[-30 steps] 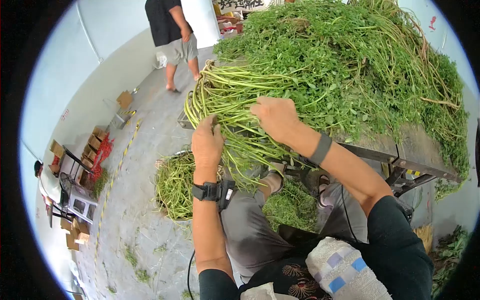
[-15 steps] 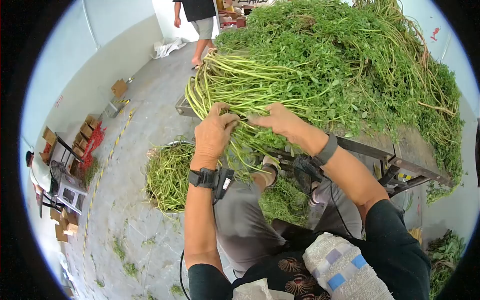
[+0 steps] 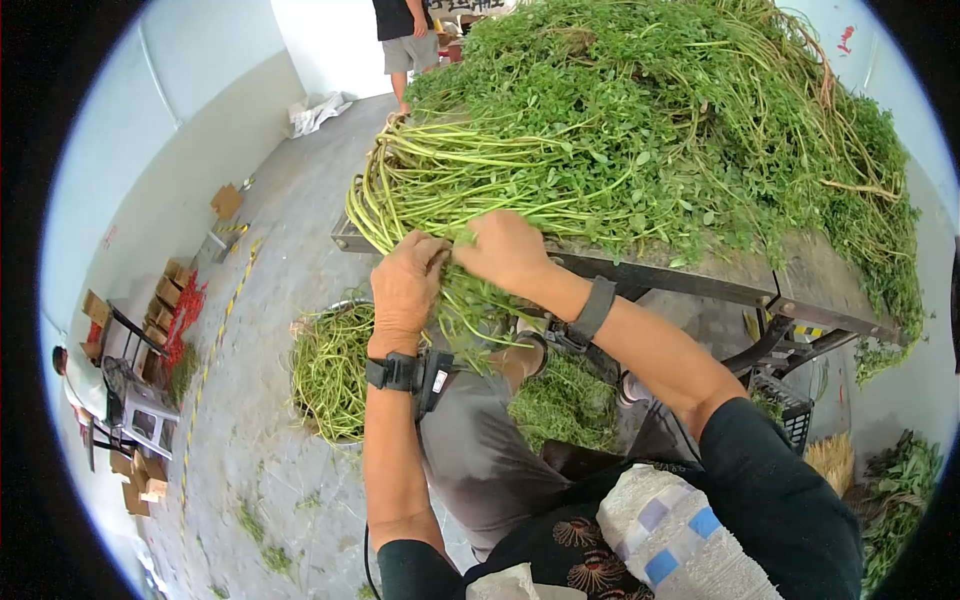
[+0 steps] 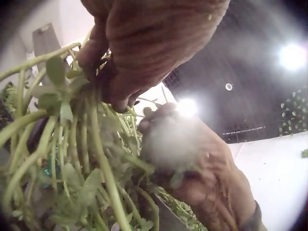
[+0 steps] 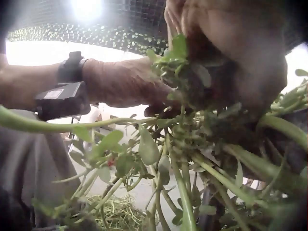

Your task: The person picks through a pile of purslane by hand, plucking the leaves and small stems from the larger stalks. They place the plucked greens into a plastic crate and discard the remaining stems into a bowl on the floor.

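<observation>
Both hands are close together at the table's near edge, over a hanging bunch of leafy green stems (image 3: pixel 478 318). My left hand (image 3: pixel 403 285) pinches stems between thumb and fingers; in the left wrist view these stems (image 4: pixel 96 144) drop below its fingertips. My right hand (image 3: pixel 503 250), slightly blurred, curls round the leafy part beside it. In the right wrist view small leaves (image 5: pixel 175 62) poke out from under the right hand (image 5: pixel 236 43). Just behind the hands, long pale stems (image 3: pixel 430 165) lie on the table, their bent ends at its left corner.
A big heap of leafy greens (image 3: pixel 640 120) covers the table (image 3: pixel 690 280). Below left stands a round basin of stems (image 3: pixel 335 375). More greens (image 3: pixel 565 405) lie on the floor between the legs. One person (image 3: pixel 405 40) stands behind the table, another (image 3: pixel 85 380) sits far left near cardboard boxes (image 3: pixel 140 480).
My hands came together at the table edge, the right one moving left and down toward the left hand. The person behind walked to the right.
</observation>
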